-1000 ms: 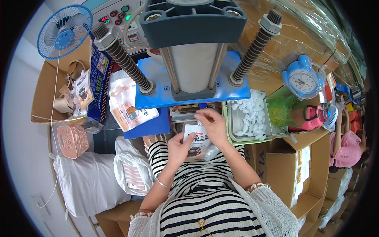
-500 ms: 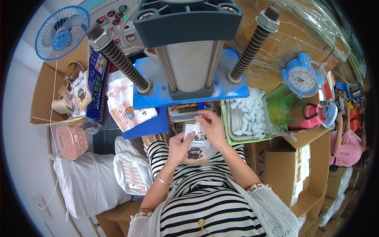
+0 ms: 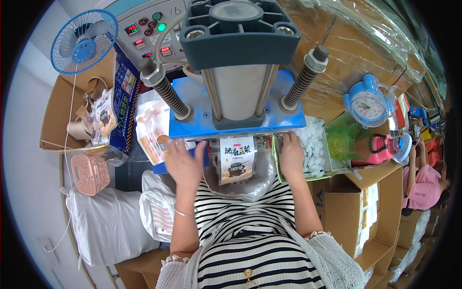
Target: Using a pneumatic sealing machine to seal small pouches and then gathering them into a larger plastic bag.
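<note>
A crowded packing room surrounds the seat, with a control panel (image 3: 144,36) and a blue fan (image 3: 84,43) at the upper left of the frame and a co-worker (image 3: 423,185) in pink at the right edge. A press with a blue plate (image 3: 284,121) fills the upper centre. Just below its front edge is the white printed pouch (image 3: 237,161), its long axis running nearly up and down the frame, between the hands and touched by neither. The left hand (image 3: 184,164), blurred, is open with its thumb pointing toward the pouch, over a blue pad (image 3: 162,168) and near loose pouches (image 3: 153,130); nothing shows in its grip, and it looks slightly the nearer. The right hand (image 3: 291,156), fingers close together, is beside the green-rimmed tray (image 3: 276,156); whether it grips anything I cannot tell. That tray bears white pieces (image 3: 314,144). The carton (image 3: 54,120) at the upper left contains more pouches; the lower-right carton (image 3: 342,216) contains white packs (image 3: 368,216).
</note>
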